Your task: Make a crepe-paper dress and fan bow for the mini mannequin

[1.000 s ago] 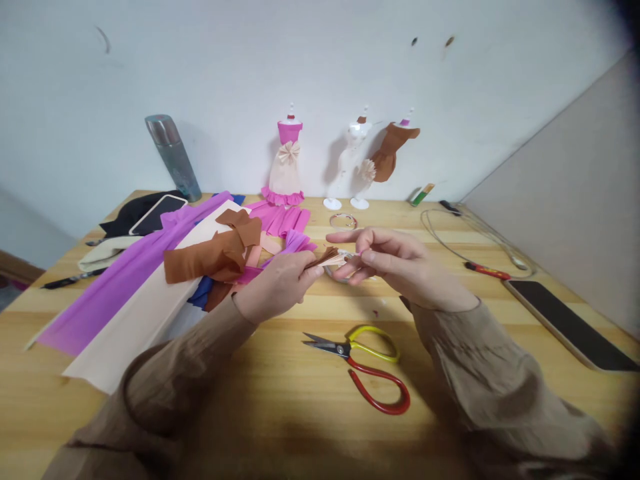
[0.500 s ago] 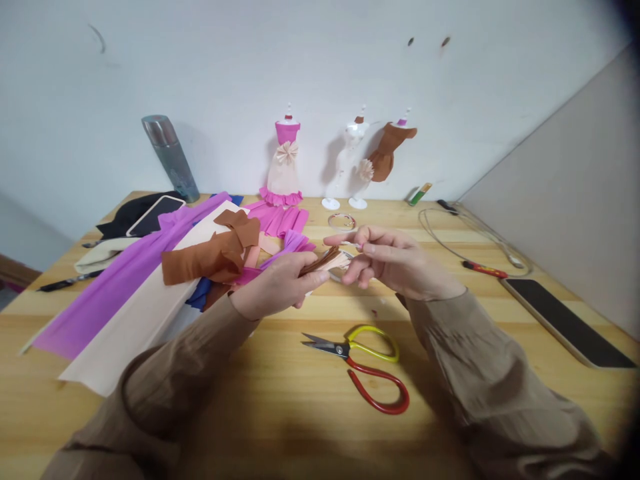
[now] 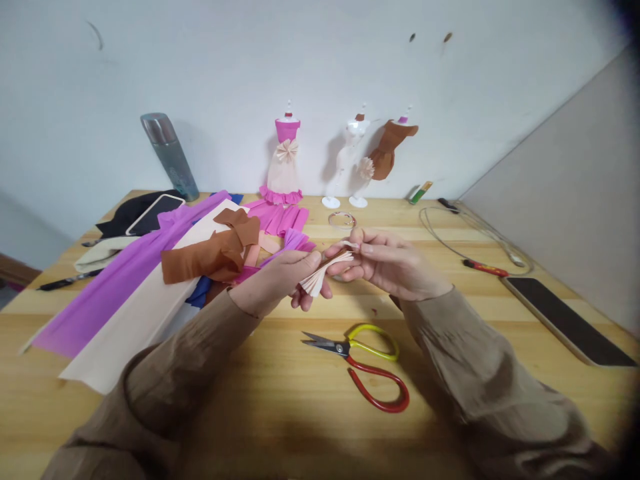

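Note:
Both my hands meet above the middle of the wooden table [image 3: 280, 393]. My left hand [image 3: 273, 281] is closed round the lower end of a small pleated beige paper fan [image 3: 320, 276]. My right hand [image 3: 387, 261] pinches the fan's upper end between thumb and fingers. Red and yellow scissors [image 3: 367, 363] lie on the table just below my hands. A heap of crepe paper lies to the left: purple [image 3: 115, 280], beige [image 3: 145, 313], brown [image 3: 213, 252] and pink [image 3: 280, 219] pieces.
Three small mannequins stand by the wall: a pink and beige dress [image 3: 285, 163], a white form [image 3: 345, 160], a brown dress [image 3: 387, 150]. A grey flask [image 3: 170, 157] is back left. A phone [image 3: 567, 323], cable [image 3: 470, 240] and red-handled tool [image 3: 483, 268] lie right. Another phone [image 3: 153, 215] lies left.
The fan has turned in my hands: its brown side showed before, its beige pleats now face me and point down-left. My hands have stayed in about the same place.

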`<control>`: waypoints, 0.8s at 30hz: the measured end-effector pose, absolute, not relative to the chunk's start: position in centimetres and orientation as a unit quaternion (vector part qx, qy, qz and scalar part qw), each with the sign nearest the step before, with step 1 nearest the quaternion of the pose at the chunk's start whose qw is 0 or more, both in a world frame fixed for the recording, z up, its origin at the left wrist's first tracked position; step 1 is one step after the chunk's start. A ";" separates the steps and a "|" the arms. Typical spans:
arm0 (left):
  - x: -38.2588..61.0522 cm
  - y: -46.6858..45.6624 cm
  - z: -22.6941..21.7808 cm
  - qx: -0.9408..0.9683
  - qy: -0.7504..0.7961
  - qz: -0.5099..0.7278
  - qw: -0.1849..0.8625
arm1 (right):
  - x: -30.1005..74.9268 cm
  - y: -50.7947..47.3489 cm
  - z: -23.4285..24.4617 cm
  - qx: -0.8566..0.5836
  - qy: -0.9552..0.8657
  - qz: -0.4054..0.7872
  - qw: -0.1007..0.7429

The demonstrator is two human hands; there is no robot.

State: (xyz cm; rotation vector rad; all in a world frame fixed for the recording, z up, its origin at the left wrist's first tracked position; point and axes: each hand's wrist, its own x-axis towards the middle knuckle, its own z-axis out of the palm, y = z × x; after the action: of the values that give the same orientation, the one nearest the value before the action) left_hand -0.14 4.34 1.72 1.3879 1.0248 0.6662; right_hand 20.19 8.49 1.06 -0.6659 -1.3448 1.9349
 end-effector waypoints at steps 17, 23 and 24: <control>-0.3 4.7 1.6 0.518 0.436 0.326 0.660 | 20.3 8.7 0.7 -0.263 -0.541 0.714 0.357; 0.0 4.2 1.2 0.726 0.435 0.406 0.346 | 20.1 8.6 0.9 -0.282 -0.524 0.714 0.369; 0.1 4.1 1.1 0.751 0.429 0.402 0.299 | 20.1 8.6 0.9 -0.280 -0.521 0.716 0.370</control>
State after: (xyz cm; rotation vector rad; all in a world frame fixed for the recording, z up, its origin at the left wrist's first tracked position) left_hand 0.09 4.07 1.10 1.9956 1.1405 1.0670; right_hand 20.10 8.55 0.92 -0.7186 -1.3364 1.8370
